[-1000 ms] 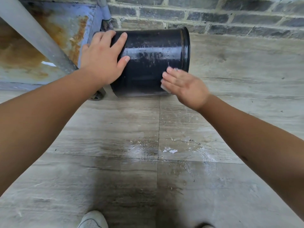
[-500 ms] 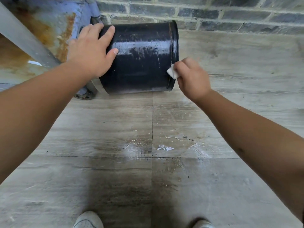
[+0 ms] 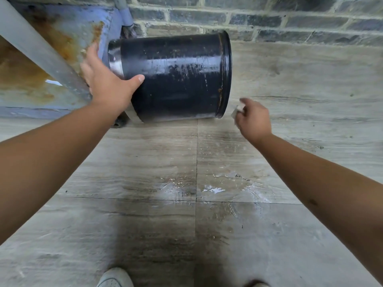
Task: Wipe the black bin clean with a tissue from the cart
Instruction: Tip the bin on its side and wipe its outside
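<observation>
Lying sideways against a rusty cart [image 3: 51,38], the black bin [image 3: 176,77] has the left hand [image 3: 107,85] in a grip at its base, while the right hand [image 3: 253,119] pinches a tissue [image 3: 235,112].

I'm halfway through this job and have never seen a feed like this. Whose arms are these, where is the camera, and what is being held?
No machine here: these are a person's two bare arms, filmed by one wide-angle camera worn on their head, looking forward and down. That is why shoes show at the bottom edge.

The round black metal bin lies on its side on the grey tiled floor, its open rim pointing right, in front of a grey brick wall. The left hand grips the bin's base end, thumb over its side, steadying it. The right hand is just clear of the rim, with a small white tissue pinched in its fingers; it is blurred. A rusty blue metal cart stands at the left. Wet patches glint on the floor.
</observation>
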`<state>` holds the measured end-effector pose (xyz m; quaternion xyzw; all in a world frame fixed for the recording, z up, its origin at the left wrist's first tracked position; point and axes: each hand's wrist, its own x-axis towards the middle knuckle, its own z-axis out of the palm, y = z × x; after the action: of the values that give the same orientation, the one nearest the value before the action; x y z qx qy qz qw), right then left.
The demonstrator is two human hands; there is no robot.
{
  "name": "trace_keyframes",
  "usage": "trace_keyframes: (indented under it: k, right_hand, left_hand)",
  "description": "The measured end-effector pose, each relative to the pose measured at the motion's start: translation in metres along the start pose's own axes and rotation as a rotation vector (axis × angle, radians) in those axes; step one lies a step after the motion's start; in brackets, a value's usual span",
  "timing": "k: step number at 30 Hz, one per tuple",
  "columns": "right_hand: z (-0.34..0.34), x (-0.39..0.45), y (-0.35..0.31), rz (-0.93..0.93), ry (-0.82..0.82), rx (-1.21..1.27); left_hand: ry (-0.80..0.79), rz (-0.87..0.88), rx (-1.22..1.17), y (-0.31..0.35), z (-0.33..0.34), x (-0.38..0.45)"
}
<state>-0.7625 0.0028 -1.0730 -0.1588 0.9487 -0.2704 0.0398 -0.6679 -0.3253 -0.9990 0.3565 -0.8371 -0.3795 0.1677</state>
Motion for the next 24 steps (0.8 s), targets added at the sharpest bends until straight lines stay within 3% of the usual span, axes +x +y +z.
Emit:
trace_keyframes:
  k: [4,9,14,18,24]
  right_hand:
    - [-0.01,0.0,-0.036,-0.181,0.022,0.147]
    - [-0.013,-0.002,-0.041,0.03,-0.065,0.497]
    - [-0.026,-0.022,-0.017,0.106,-0.235,0.537]
    - [-0.025,-0.066,0.002,0.171,-0.412,0.394]
    - [-0.035,-0.113,-0.002,0.134,-0.472,0.561]
  left_hand:
    - [-0.093,-0.207,-0.199,0.004,-0.002,0.007]
    - [-0.193,-0.116,-0.247,0.011,-0.008,0.006]
    - [-0.247,0.212,-0.233,0.057,-0.018,0.002]
    - [-0.313,0.422,-0.011,0.091,-0.023,-0.002]
    - [-0.473,0.773,0.352,0.106,-0.02,-0.03]
